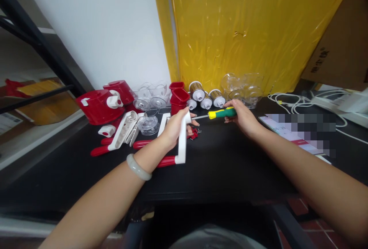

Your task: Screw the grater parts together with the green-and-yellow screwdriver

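Note:
My left hand point(176, 127) is closed around the top of a white crank handle point(182, 141), whose red grip point(166, 161) points to the left at its lower end. My right hand point(240, 116) grips the green and yellow handle of a screwdriver point(222, 113). The screwdriver lies nearly level, its metal shaft reaching left to the white end of the crank handle; the exact contact of the tip is hidden. Just beyond my left fingers lie small red wing-shaped parts point(194, 133) on the black table point(224, 168).
More crank handles point(120, 134), red housings point(99, 107), clear plastic parts point(149, 125), red chutes point(178, 97) and metal grater drums point(197, 91) stand along the back. Papers point(296, 134) and white cables point(299, 101) lie at right. A yellow plastic sheet point(244, 30) hangs behind.

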Motion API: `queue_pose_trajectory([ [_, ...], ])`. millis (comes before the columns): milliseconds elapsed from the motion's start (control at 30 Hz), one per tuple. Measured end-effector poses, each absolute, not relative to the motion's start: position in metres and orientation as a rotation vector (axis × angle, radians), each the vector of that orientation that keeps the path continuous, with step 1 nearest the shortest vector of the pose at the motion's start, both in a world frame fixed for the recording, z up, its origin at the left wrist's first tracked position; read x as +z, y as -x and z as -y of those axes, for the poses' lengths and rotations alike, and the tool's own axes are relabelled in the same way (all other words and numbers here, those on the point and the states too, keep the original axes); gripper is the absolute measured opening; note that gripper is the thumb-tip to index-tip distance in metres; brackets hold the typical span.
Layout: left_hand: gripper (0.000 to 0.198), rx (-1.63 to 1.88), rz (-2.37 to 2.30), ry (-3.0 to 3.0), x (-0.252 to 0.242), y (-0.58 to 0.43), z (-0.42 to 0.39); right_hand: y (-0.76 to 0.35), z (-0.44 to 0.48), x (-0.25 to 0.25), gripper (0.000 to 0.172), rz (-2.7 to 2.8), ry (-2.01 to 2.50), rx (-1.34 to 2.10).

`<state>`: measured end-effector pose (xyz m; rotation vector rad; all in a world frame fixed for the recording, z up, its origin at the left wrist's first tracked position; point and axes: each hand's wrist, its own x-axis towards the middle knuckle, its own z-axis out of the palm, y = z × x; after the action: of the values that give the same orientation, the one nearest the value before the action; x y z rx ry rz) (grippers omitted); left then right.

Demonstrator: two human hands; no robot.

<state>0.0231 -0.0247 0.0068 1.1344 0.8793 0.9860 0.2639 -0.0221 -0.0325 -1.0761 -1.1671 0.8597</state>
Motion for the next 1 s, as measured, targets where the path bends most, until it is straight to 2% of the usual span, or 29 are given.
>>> queue_pose_trajectory([
  [367, 0.034, 0.965, -0.904, -1.105, 0.010, -0.023, 0.026, -0.260, 0.027, -0.028, 0.034, 1.176, 1.027, 0.936],
  [800, 0.031, 0.966, -0.905, -1.090, 0.012, -0.024, 0.029, -0.256, 0.035, -0.021, 0.038, 1.077, 0.973, 1.026],
  [1000, 0.032, 0.959, -0.906, -1.086, 0.012, -0.024, 0.029, -0.259, 0.033, -0.022, 0.030, 1.095, 0.972, 1.005],
])
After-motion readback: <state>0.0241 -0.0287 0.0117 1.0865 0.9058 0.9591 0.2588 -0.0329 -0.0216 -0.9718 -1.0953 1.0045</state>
